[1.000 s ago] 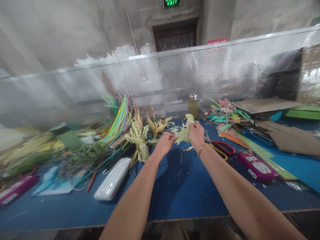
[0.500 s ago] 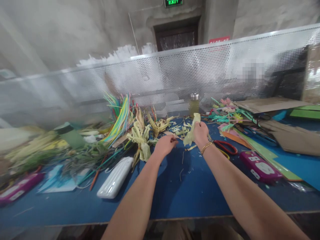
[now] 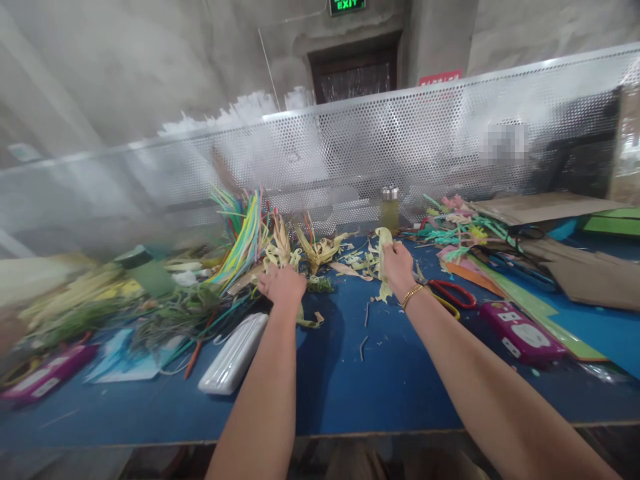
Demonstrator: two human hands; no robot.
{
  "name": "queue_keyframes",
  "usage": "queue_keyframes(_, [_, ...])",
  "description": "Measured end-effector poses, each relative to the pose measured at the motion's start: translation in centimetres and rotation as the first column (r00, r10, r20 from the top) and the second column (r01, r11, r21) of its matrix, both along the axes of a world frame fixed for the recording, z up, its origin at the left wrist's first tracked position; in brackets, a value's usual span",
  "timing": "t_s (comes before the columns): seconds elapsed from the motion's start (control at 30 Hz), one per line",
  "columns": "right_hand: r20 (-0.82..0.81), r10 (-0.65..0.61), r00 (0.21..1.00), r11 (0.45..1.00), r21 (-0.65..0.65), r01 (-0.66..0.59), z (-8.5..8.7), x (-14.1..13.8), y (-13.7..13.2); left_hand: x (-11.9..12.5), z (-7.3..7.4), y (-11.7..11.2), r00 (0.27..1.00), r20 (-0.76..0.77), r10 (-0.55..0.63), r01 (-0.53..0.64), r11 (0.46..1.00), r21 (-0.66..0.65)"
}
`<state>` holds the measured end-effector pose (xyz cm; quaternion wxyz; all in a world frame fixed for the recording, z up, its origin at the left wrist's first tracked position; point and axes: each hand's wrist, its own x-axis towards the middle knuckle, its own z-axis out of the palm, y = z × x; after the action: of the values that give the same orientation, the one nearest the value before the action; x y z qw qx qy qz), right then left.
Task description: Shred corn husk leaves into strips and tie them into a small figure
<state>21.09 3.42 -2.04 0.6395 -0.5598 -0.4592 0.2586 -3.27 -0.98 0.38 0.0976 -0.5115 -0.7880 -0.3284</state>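
My right hand (image 3: 399,267), with a gold bracelet at the wrist, pinches a pale corn husk (image 3: 384,243) that stands up above its fingers and hangs down below them. My left hand (image 3: 283,285) lies over a bundle of pale yellow corn husks (image 3: 281,252), its fingers curled on it and partly blurred. Parts of the bundle show above and to the right of that hand; the rest is hidden beneath it. Behind the hands are more dry husks (image 3: 320,253) and scattered husk scraps (image 3: 357,257). Red-handled scissors (image 3: 453,293) lie just right of my right wrist.
A white plastic case (image 3: 234,357) lies left of my left forearm, with colourful pipe cleaners (image 3: 245,227) behind. A purple power strip (image 3: 520,332) and cardboard (image 3: 590,267) are on the right. A lidded bottle (image 3: 389,210) stands near the perforated metal screen (image 3: 370,140).
My left hand has moved left from the middle of the table onto the husk bundle. My right hand still holds its husk, which has turned and now looks narrower.
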Motion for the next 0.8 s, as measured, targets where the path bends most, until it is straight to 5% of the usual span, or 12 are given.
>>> queue_keyframes(0.17, [0.082, -0.112, 0.99, 0.993, -0.031, 0.115, 0.0, -0.5, -0.1, 0.8, 0.5, -0.3, 0.996, -0.048, -0.079, 0.077, 0.997, -0.03])
queue_keyframes(0.27, [0.085, -0.08, 0.993, 0.996, -0.038, 0.083, -0.1, -0.6, -0.1, 1.2, 1.2, -0.3, 0.982, 0.01, -0.188, 0.184, 0.969, 0.164])
queue_keyframes(0.33, [0.109, -0.027, 0.994, 0.998, -0.057, 0.034, -0.2, -0.6, -0.1, 1.1, 1.5, 0.1, 0.943, 0.113, -0.314, 0.26, 0.903, 0.343])
queue_keyframes(0.47, [0.207, 0.093, 0.974, 0.993, -0.086, -0.077, -0.4, -0.8, -0.3, 1.2, 1.1, 1.6, 0.679, 0.443, -0.585, 0.266, 0.759, 0.594])
queue_keyframes(0.6, [0.303, 0.143, 0.942, 0.986, -0.128, -0.108, -0.6, -1.0, -0.6, 2.1, 0.3, 2.4, 0.353, 0.648, -0.675, 0.226, 0.733, 0.641])
queue_keyframes(0.7, [0.362, 0.151, 0.92, 0.985, -0.138, -0.107, -0.6, -1.0, -0.8, 2.9, 0.1, 2.2, 0.252, 0.682, -0.687, 0.241, 0.727, 0.643])
queue_keyframes(0.8, [0.447, 0.151, 0.882, 0.985, -0.142, -0.097, -0.6, -0.9, -1.2, 3.3, 0.2, 1.9, 0.231, 0.684, -0.692, 0.244, 0.722, 0.648])
